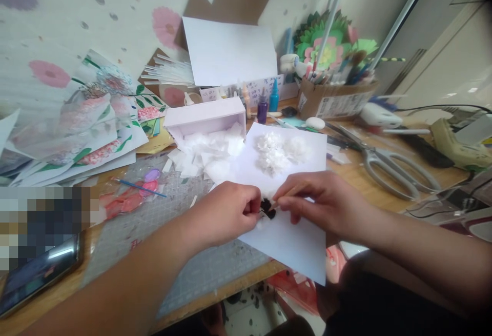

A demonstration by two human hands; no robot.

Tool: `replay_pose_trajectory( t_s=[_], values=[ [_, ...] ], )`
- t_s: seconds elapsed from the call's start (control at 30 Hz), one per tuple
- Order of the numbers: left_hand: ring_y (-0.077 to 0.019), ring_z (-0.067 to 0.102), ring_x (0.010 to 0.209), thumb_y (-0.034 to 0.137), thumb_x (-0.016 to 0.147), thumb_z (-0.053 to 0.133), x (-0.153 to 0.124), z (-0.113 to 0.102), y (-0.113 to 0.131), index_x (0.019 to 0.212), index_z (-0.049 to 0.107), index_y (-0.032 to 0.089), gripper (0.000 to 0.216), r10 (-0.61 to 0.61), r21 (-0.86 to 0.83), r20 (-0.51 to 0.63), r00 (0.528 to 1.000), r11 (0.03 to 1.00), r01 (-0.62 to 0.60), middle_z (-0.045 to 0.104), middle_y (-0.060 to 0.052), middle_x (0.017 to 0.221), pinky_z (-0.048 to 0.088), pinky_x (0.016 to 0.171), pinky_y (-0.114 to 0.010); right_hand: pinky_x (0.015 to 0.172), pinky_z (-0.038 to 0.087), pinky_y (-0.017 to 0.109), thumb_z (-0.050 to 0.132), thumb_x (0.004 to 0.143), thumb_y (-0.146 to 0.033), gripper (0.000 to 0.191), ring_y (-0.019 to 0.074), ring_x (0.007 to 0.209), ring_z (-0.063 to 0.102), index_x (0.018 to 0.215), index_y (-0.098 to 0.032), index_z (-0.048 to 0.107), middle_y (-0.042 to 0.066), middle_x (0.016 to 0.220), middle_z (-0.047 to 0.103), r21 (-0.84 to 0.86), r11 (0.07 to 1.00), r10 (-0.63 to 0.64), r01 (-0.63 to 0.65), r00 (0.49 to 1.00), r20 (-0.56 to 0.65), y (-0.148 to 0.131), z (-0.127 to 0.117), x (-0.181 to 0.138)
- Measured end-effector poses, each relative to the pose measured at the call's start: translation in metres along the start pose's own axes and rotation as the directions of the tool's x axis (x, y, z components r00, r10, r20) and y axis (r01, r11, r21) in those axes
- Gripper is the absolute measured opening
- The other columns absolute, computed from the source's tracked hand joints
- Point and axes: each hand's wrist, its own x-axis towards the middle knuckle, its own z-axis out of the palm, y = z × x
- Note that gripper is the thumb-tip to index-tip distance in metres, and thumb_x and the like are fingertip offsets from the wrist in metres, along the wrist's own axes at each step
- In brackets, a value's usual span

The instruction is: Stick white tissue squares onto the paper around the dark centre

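Note:
My left hand (235, 212) is closed in a pinch at the edge of a small black patch (269, 210); what its fingertips hold is hidden. In my right hand (326, 205) is a thin wooden stick (291, 194), its tip pointing down at the black patch. Some white bits show around the black. Both hands are over a white sheet of paper (286, 246) lying at an angle near the table's front edge. Beyond my fingers, white ruffled paper flowers (271, 154) sit on the sheet.
A white box (205, 113) lies tipped, with white tissue pieces (209, 156) before it. Large grey-handled scissors (400, 166) lie right. Paint bottles (262, 107) and a cardboard box of tools (334, 101) stand behind. A phone (42, 274) and floral papers (96, 136) are left, beside the cutting mat (134, 238).

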Motion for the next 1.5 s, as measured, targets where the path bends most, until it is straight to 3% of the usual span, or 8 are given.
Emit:
replay_pose_trajectory(
  t_s=[0.2,0.37,0.47,0.6,0.87,1.2,1.4,1.5],
  values=[
    [-0.0110,0.046,0.053,0.020,0.067,0.048,0.000,0.001,-0.001,0.065,0.054,0.021,0.007,0.031,0.028,-0.025,0.999,0.999,-0.030,0.056,0.003,0.062,0.030,0.045,-0.020,0.062,0.048,0.023,0.055,0.078,-0.019,0.011,0.0120,0.069,0.062,0.080,-0.018,0.066,0.002,0.078,0.068,-0.043,0.998,-0.040,0.043,0.997,0.064,0.001,0.002,0.001],
    [-0.0106,0.047,0.052,0.026,0.069,0.051,0.000,-0.016,-0.010,0.068,0.054,0.020,0.007,-0.018,-0.199,0.075,0.997,0.979,0.032,0.054,0.004,0.060,0.032,0.045,-0.020,0.065,0.047,0.024,0.055,0.079,-0.020,0.012,0.0127,0.072,0.061,0.083,-0.017,0.066,0.003,0.080,0.067,-0.065,0.991,-0.107,0.114,0.988,0.110,0.001,0.004,0.002],
    [-0.0107,0.047,0.054,0.034,0.074,0.049,0.003,-0.030,-0.027,0.071,0.053,0.019,0.016,-0.115,-0.240,-0.216,0.970,0.969,0.061,0.052,0.003,0.060,0.034,0.047,-0.021,0.066,0.047,0.024,0.054,0.080,-0.019,0.013,0.0127,0.072,0.061,0.083,-0.017,0.066,0.004,0.080,0.066,-0.066,0.990,-0.117,0.126,0.984,0.133,0.001,0.003,0.002],
    [-0.0131,0.050,0.062,0.027,0.072,0.049,0.010,-0.041,-0.051,0.079,0.055,0.020,0.011,-0.108,0.030,-0.641,0.760,0.986,0.165,0.054,0.002,0.072,0.038,0.056,-0.024,0.067,0.047,0.024,0.054,0.080,-0.020,0.013,0.0130,0.074,0.061,0.082,-0.017,0.065,0.004,0.081,0.066,-0.030,0.995,-0.093,0.097,0.990,0.110,0.001,0.000,0.002],
    [-0.0234,0.046,0.097,0.024,0.069,0.057,0.019,-0.037,-0.066,0.103,0.056,0.025,0.034,0.047,0.330,-0.666,0.745,0.914,0.237,0.050,-0.003,0.098,0.038,0.086,-0.036,0.066,0.047,0.024,0.054,0.079,-0.023,0.013,0.0138,0.073,0.061,0.080,-0.019,0.067,0.003,0.081,0.067,-0.019,1.000,-0.013,0.014,0.998,0.064,0.001,-0.008,-0.002],
    [-0.0212,0.045,0.086,0.019,0.070,0.060,0.022,-0.033,-0.063,0.077,0.058,0.022,0.007,0.164,0.421,-0.699,0.696,0.881,0.216,0.050,-0.002,0.087,0.037,0.079,-0.035,0.060,0.047,0.024,0.054,0.080,-0.028,0.015,0.0133,0.065,0.060,0.078,-0.019,0.066,0.003,0.074,0.067,-0.034,0.999,0.003,-0.002,1.000,0.025,0.004,-0.009,-0.004],
    [-0.0177,0.049,0.083,0.017,0.071,0.056,0.015,-0.041,-0.055,0.068,0.060,0.020,0.005,0.093,0.203,-0.756,0.648,0.974,0.097,0.053,-0.001,0.083,0.038,0.076,-0.031,0.061,0.047,0.024,0.054,0.080,-0.026,0.014,0.0133,0.068,0.061,0.079,-0.020,0.066,0.003,0.078,0.067,-0.021,1.000,-0.015,0.016,0.999,0.044,0.006,-0.006,-0.003],
    [-0.0140,0.051,0.074,0.021,0.075,0.055,0.006,-0.042,-0.038,0.073,0.057,0.019,0.003,-0.002,-0.035,-0.704,0.710,0.999,-0.032,0.055,0.002,0.079,0.039,0.068,-0.026,0.064,0.048,0.025,0.054,0.080,-0.026,0.014,0.0138,0.072,0.062,0.080,-0.020,0.067,0.003,0.080,0.067,-0.019,1.000,-0.020,0.020,0.999,0.046,0.006,-0.005,-0.002]
  ],
)
